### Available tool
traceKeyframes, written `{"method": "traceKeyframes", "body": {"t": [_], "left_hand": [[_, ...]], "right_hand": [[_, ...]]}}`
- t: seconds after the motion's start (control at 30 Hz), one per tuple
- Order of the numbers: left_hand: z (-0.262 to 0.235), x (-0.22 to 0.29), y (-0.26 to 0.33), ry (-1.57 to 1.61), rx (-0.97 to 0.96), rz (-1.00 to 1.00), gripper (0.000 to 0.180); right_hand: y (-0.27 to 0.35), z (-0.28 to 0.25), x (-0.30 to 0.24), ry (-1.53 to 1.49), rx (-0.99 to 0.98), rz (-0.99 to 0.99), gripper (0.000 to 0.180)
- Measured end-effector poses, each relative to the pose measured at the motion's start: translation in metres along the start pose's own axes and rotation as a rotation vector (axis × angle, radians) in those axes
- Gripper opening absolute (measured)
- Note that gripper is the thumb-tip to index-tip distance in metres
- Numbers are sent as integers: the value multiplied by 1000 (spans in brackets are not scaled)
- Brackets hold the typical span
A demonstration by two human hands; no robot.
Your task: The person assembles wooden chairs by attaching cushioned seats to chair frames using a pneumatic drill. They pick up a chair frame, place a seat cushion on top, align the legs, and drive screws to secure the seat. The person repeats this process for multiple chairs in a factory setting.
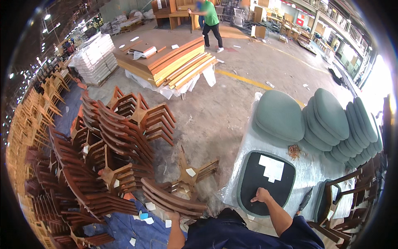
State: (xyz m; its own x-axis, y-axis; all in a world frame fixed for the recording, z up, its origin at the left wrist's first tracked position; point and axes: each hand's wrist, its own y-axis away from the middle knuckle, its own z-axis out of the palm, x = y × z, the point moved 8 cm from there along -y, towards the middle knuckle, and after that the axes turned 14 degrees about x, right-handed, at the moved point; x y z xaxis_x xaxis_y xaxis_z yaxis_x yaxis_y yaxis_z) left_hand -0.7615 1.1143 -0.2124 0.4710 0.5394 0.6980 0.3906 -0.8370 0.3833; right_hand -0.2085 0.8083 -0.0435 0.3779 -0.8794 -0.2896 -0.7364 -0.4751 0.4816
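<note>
My right hand [261, 195] is closed over the black underside of an upturned seat cushion [253, 182] with a green edge. Anything between its fingertips is too small to make out. A white paper sheet [272, 168] lies on that underside. At the lower middle, my left hand [172, 216] is at the lower edge of a brown wooden chair frame [174, 199], fingers closed on its curved rail. The frame's star-shaped wooden base [188, 174] points away from me. Beyond the cushion lies a small heap of copper-coloured screws [294, 152]. A dark slim tool [305, 201] rests to its right.
Green cushions [280, 115] stand in stacks on a plastic-covered surface [236, 174]. Stacked brown chair frames [120, 133] crowd the left, and more frames [356, 199] stand at the right. Farther off are piled boards [178, 62], wrapped white stacks [94, 58] and a person in green [210, 18].
</note>
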Motion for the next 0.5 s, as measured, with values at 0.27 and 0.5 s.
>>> {"method": "traceKeyframes", "body": {"t": [0.27, 0.5], "left_hand": [[-7, 22, 31, -13, -34, -200, 68], [2, 26, 37, -95, -114, -173, 66]], "right_hand": [[-3, 3, 13, 28, -4, 16, 62], [-2, 10, 28, 43, 14, 21, 64]]}}
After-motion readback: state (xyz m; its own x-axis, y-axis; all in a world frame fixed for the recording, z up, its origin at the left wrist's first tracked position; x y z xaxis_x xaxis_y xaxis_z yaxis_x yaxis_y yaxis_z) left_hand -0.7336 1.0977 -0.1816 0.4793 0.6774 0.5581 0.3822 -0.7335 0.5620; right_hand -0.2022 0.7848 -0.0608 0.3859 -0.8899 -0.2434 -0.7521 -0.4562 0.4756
